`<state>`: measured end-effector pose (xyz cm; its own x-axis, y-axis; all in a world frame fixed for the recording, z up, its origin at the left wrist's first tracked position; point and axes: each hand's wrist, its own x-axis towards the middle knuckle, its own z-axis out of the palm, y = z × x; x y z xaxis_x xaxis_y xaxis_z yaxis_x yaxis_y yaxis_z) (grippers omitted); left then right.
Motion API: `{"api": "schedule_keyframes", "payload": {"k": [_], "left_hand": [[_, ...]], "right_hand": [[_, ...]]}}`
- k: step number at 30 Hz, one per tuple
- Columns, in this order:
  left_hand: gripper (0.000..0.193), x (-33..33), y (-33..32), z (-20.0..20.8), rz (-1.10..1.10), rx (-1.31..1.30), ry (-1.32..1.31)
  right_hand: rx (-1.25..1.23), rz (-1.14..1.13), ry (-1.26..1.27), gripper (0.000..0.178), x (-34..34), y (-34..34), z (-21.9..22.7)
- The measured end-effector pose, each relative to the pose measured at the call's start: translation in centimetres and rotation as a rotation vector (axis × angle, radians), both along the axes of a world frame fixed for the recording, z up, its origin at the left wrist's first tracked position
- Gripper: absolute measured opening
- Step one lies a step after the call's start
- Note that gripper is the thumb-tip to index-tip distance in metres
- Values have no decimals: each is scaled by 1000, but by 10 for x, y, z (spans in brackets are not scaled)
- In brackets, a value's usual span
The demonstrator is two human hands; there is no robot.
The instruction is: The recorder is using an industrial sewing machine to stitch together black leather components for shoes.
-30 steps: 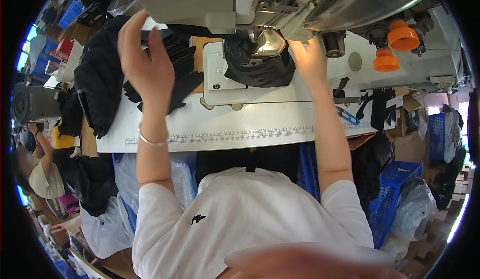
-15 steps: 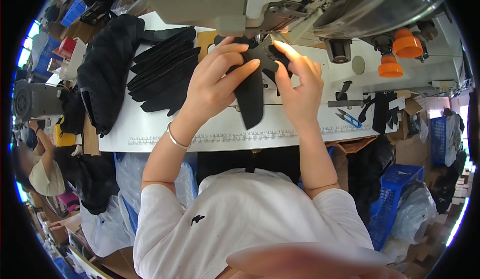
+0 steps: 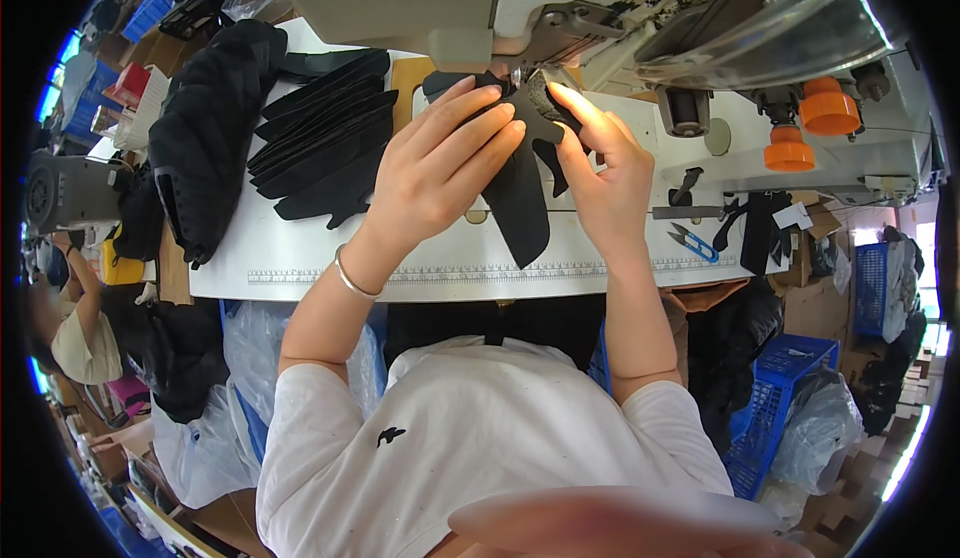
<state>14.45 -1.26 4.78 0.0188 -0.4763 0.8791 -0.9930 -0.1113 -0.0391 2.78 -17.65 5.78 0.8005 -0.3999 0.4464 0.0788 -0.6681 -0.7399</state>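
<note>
My left hand point(image 3: 435, 173) and my right hand point(image 3: 605, 173) together hold a black fabric piece point(image 3: 520, 203) under the needle area of a sewing machine point(image 3: 560, 18). The fingers of my left hand press flat on the upper part of the fabric; a long pointed strip of it hangs down between my hands. My right hand pinches the fabric's right edge near the presser foot, lit by the machine's lamp. A silver bracelet circles my left wrist. To the left, a fanned stack of black cut pieces point(image 3: 325, 143) lies on the white table point(image 3: 300, 258).
A pile of black quilted fabric point(image 3: 205, 128) lies at the table's left end. Blue-handled snips point(image 3: 692, 243) lie at the right, below two orange thread cones point(image 3: 810, 123). Blue crates point(image 3: 775, 398) and plastic bags stand on the floor; another person point(image 3: 75, 328) sits at far left.
My left hand came down from a raised position over the stack onto the fabric. Both hands then brought the black piece up under the machine's needle.
</note>
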Motion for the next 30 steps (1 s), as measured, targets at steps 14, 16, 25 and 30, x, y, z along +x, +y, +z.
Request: {"api": "schedule_keyframes", "payload": {"k": [14, 16, 25, 30], "left_hand": [[30, -2, 0, 6, 9, 9, -17], [33, -9, -2, 12, 6, -117, 417], [30, -7, -3, 3, 3, -20, 45], [29, -4, -2, 1, 15, 25, -44]], "right_hand": [[51, -4, -89, 42, 3, 7, -7], [107, -4, -47, 38, 3, 7, -6], [250, 34, -41, 39, 3, 10, -4], [239, 31, -26, 39, 2, 9, -2]]}}
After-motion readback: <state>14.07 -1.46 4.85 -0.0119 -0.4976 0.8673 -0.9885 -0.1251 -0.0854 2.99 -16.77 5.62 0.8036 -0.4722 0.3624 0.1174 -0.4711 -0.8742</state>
